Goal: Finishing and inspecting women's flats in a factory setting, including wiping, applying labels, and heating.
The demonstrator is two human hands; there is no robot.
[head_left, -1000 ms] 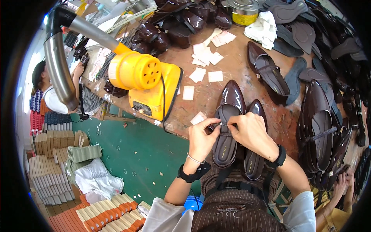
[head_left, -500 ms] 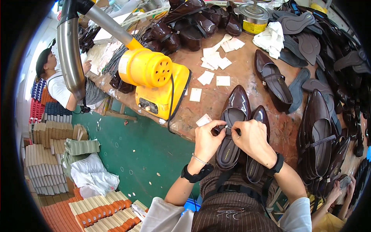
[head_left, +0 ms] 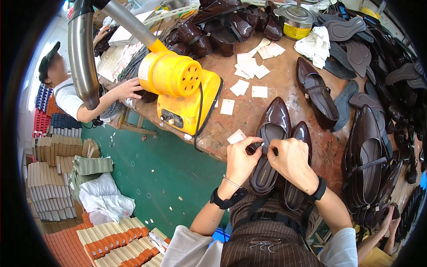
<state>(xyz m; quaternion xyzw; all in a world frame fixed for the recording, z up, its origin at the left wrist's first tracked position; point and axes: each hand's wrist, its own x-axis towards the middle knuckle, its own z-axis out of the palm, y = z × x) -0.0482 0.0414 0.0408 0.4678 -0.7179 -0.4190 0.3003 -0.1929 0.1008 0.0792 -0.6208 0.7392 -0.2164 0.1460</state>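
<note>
A glossy dark brown pointed shoe (head_left: pixel 276 116) rests at the table's front edge, toe pointing away from me. Over its opening, my left hand (head_left: pixel 241 163) is closed in a pinch on the shoe's dark strap, with a tiny pale bit at the fingertips. Close beside it, my right hand (head_left: pixel 291 162) is also pinched shut; what lies between its fingertips is hidden. Under my right hand lies a second brown shoe (head_left: pixel 301 131), partly covered by that hand.
A yellow blower machine (head_left: pixel 189 104) with a metal pipe (head_left: pixel 83 58) stands left. White cards (head_left: pixel 227 107), another strap shoe (head_left: pixel 316 93), grey insoles (head_left: pixel 344 104) and a shoe pile (head_left: pixel 367 155) lie around. A co-worker's hand (head_left: pixel 129 88) reaches behind the machine; another person's hands (head_left: pixel 390 220) are lower right.
The co-worker at left has stretched an arm toward the back of the yellow machine. My hands stay over the shoe with only slight finger movement.
</note>
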